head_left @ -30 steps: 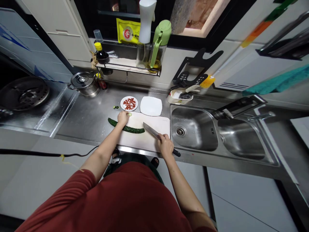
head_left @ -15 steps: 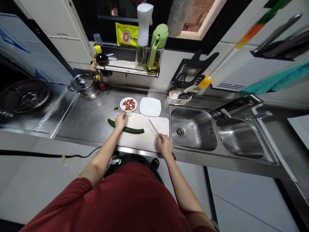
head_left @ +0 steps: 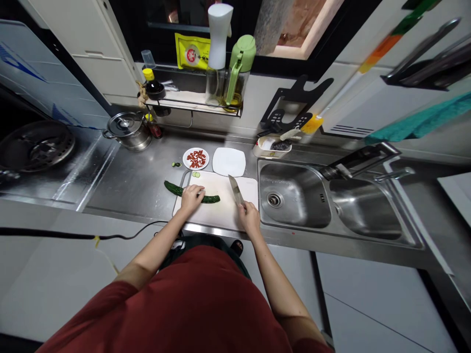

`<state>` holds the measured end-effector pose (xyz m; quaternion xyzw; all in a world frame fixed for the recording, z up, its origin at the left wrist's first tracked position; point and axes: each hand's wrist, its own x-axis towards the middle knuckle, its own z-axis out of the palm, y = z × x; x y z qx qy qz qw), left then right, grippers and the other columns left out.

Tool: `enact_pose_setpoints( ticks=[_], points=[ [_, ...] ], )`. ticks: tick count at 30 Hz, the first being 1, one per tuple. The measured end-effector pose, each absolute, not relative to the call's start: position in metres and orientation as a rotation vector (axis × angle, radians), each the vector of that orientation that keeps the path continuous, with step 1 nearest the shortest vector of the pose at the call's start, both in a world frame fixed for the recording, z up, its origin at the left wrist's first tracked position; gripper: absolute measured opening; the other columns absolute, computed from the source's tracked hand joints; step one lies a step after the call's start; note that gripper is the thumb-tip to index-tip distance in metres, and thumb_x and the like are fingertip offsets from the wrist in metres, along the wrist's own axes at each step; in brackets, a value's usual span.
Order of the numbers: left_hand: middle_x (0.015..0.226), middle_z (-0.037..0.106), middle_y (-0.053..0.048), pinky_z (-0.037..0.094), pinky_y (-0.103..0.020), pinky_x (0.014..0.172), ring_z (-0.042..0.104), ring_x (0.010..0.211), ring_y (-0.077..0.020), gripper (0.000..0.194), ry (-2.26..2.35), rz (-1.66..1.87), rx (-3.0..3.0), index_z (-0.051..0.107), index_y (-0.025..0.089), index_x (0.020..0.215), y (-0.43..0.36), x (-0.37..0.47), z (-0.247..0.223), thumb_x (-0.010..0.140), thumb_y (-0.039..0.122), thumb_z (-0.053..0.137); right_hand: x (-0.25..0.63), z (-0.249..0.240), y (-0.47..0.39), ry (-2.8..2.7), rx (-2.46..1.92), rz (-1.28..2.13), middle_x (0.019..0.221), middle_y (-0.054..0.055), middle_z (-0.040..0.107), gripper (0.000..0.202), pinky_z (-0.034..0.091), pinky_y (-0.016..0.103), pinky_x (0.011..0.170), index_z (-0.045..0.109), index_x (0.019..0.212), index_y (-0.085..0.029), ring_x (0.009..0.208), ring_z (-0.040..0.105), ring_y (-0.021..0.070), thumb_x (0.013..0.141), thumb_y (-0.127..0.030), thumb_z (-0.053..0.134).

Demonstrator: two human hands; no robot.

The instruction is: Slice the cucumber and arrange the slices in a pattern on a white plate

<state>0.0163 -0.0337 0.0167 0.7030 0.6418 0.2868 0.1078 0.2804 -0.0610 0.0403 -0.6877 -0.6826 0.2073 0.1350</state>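
Observation:
A long dark green cucumber [head_left: 211, 199] lies across the left part of the white cutting board [head_left: 217, 218], its left end past the board's edge. My left hand [head_left: 191, 198] is over the middle of the cucumber, fingers curled on it. In my right hand [head_left: 250, 216] is the handle of a kitchen knife [head_left: 236, 190]. Its blade points away from me, above the right half of the board and apart from the cucumber. A few pale cucumber slices [head_left: 196, 174] rest near the board's far left corner. Small cucumber ends [head_left: 176, 164] sit on the counter beyond.
Behind the board stand a round plate [head_left: 184, 159] of chopped red pieces and a square white plate [head_left: 228, 162]. A steel double sink [head_left: 294, 220] borders the right side. A lidded pot [head_left: 128, 131] stands at the back left, under a shelf [head_left: 195, 104] with bottles.
My left hand has moved from the slices at the board's far edge back toward me, onto the cucumber. The knife has turned so more of its blade's side shows.

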Motion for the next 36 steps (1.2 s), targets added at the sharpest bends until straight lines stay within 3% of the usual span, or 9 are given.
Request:
enact_pose_setpoints(
  ticks=[13,24,36],
  points=[
    [0.097,0.067,-0.006,0.039,-0.037,0.086,0.058,0.095,-0.0200,0.025,1.623,0.671,2.344,0.071,0.024,0.097,-0.033,0.037,0.014,0.093,0.037,0.051,0.259,0.056,-0.062,-2.317,-2.016,0.748,0.101,0.009,0.068,0.026,0.034,0.025,0.070,0.057,0.106,-0.018,0.091,0.062,0.0188,0.099,-0.027,0.034],
    [0.099,0.067,-0.006,0.041,-0.037,0.084,0.058,0.094,-0.0198,0.027,1.525,0.611,2.411,0.072,0.027,0.103,-0.027,0.044,-0.001,0.094,0.038,0.049,0.257,0.064,-0.071,-2.383,-2.062,0.855,0.104,0.011,0.068,0.026,0.038,0.027,0.071,0.048,0.120,-0.018,0.094,0.064,0.0213,0.097,-0.021,0.034],
    [0.098,0.066,-0.007,0.046,-0.033,0.085,0.058,0.094,-0.0183,0.030,1.428,0.636,2.400,0.070,0.025,0.110,-0.027,0.044,-0.008,0.095,0.037,0.046,0.255,0.067,-0.079,-2.453,-2.084,0.904,0.100,0.012,0.068,0.022,0.040,0.028,0.072,0.047,0.115,-0.017,0.090,0.065,0.0228,0.097,-0.021,0.033]
  ],
)
